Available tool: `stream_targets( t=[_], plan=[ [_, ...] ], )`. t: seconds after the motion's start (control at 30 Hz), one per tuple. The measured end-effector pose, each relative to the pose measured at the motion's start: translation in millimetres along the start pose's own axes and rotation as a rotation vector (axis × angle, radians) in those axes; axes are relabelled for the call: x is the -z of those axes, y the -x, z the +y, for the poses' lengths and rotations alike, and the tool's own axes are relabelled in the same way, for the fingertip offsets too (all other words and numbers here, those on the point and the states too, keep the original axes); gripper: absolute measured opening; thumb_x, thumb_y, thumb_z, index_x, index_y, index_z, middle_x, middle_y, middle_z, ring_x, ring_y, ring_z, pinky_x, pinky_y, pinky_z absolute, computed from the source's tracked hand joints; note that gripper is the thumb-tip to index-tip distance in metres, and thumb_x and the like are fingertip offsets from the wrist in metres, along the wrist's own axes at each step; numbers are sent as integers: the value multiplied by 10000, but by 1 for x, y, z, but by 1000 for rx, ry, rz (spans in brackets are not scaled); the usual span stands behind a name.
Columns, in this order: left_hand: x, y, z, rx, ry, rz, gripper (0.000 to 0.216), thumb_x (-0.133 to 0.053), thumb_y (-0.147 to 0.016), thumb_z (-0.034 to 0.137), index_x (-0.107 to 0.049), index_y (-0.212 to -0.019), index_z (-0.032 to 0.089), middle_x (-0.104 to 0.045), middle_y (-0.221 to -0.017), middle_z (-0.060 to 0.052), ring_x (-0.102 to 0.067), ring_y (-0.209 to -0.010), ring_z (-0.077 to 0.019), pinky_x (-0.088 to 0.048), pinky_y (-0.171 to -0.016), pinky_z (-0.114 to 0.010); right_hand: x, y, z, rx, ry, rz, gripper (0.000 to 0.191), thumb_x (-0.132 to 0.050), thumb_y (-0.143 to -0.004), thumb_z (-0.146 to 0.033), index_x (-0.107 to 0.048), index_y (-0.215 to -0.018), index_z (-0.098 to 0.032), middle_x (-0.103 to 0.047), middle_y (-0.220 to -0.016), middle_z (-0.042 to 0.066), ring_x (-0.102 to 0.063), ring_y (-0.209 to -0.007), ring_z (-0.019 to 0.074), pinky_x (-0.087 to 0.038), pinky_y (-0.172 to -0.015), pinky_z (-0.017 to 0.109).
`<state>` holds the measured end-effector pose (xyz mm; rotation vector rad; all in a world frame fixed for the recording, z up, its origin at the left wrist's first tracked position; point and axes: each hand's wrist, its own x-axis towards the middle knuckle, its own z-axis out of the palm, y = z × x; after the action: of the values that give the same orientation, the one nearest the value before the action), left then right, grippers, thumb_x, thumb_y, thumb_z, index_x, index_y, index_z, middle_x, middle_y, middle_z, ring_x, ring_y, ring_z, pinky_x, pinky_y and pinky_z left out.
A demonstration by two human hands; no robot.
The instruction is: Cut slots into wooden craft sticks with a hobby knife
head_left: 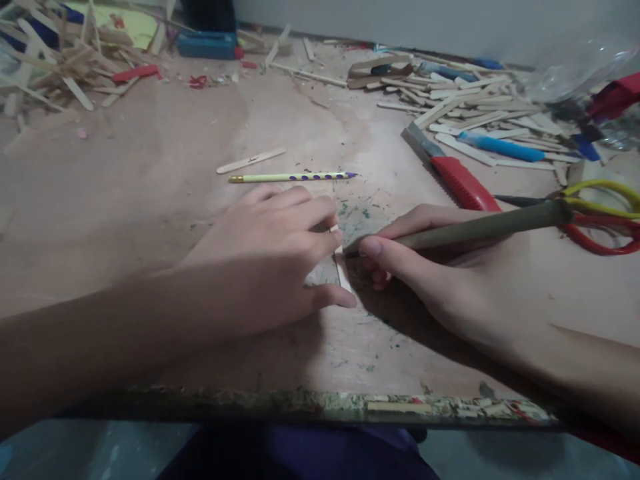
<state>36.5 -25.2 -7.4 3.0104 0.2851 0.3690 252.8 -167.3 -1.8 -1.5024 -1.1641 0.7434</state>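
My left hand (290, 233) lies on the tabletop, its thumb and fingers pressing a narrow wooden craft stick (343, 272) that points toward me. Much of the stick is hidden under the fingers. My right hand (430, 267) grips a long grey-green pen-like tool (465, 230) in a writing hold. The tool's dark tip is by the stick's right edge; whether it touches cannot be told. Just beyond my left hand lies a pale green pencil (280, 178) with purple spots. Past that is a loose craft stick (250, 161) with a small dark mark.
A red-handled cutter (463, 183) and scissors (600, 207) lie at right. Behind them is a pile of craft sticks (480, 107) with a blue pen (500, 145). More sticks (50, 60) heap at far left, near a blue block (207, 45). Scraps line the front edge.
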Motion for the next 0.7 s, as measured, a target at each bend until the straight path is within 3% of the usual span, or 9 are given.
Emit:
stream_targets(
  t=[0.13, 0.27, 0.43, 0.6, 0.7],
  plan=[
    [1, 0, -1, 7, 9, -38, 634, -935, -1147, 823, -944, -1264, 200, -930, -1380, -171, -851, -1326, -463, -584, -1108, -584, -5, 5, 1, -8, -4, 15, 270, -1017, -1016, -291, -878, -786, -311, -808, -685, 14, -721, -558, 201, -580, -477, 334],
    [2, 1, -3, 26, 15, -63, 634, -838, -1195, 859, -942, -1344, 252, -927, -1428, -161, -831, -1387, -457, -581, -1164, -581, -4, 3, 1, -19, -33, 12, 348, -1123, -970, -416, -863, -773, -297, -799, -668, 4, -739, -572, 196, -575, -495, 316],
    [0, 6, -7, -2, 38, -19, 695, -786, -1206, 899, -932, -1355, 236, -930, -1418, -170, -842, -1340, -438, -597, -1153, -583, 6, -11, 1, -30, -42, -143, 449, -1149, -959, -597, -886, -816, -263, -841, -736, 37, -786, -633, 204, -635, -560, 310],
    [-9, 12, -8, 0, 21, 52, 660, -838, -1188, 876, -917, -1316, 234, -940, -1430, -159, -863, -1285, -419, -618, -1164, -615, 12, -23, 1, -170, -148, -251, 450, -1198, -879, -585, -904, -855, -245, -831, -701, 37, -766, -623, 194, -627, -569, 291],
    [-15, 16, -9, 4, 53, 109, 594, -897, -1179, 809, -901, -1388, 253, -934, -1494, -152, -859, -1346, -411, -591, -1283, -639, 14, -26, 2, -217, -189, -267, 437, -1208, -850, -569, -896, -854, -262, -810, -674, 16, -739, -599, 189, -629, -566, 297]
  ],
)
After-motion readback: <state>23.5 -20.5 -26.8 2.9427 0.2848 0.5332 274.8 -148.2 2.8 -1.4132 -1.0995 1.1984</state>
